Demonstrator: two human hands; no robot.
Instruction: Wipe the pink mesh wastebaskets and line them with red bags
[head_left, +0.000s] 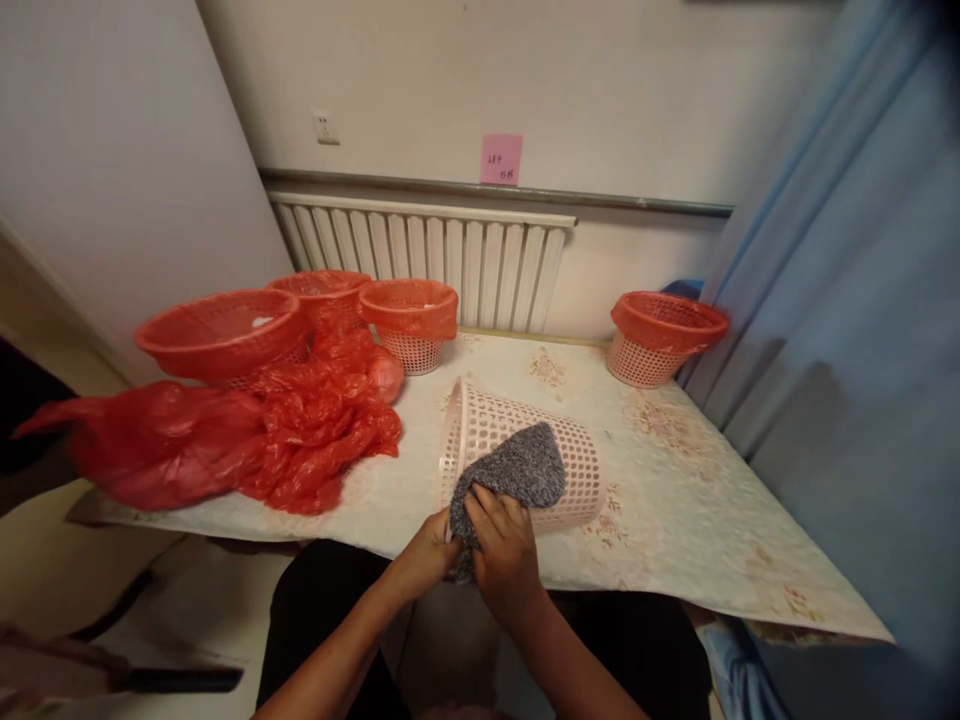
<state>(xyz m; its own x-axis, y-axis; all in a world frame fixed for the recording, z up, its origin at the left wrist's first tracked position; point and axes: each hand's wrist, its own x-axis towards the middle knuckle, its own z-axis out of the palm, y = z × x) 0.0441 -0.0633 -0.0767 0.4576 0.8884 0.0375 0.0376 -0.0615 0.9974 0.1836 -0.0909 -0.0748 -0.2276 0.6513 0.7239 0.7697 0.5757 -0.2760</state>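
A pale pink perforated plastic wastebasket [574,470] lies on its side on the table before me, its mouth facing left. My left hand [429,556] is closed around the lower part of its rim. A dark grey cloth [525,465] is draped over the rim and the near side of the wastebasket. My right hand [504,545] grips the cloth and presses it against the rim, close beside the left hand. The fingertips of both hands are partly hidden by the cloth and rim.
Several wastebaskets with red bags, such as this one [416,350], stand at the back left. Another lined wastebasket [649,360] is at the right by a blue curtain [847,330]. Crumpled red plastic bags [307,440] cover the table's left end. A radiator [465,265] is behind.
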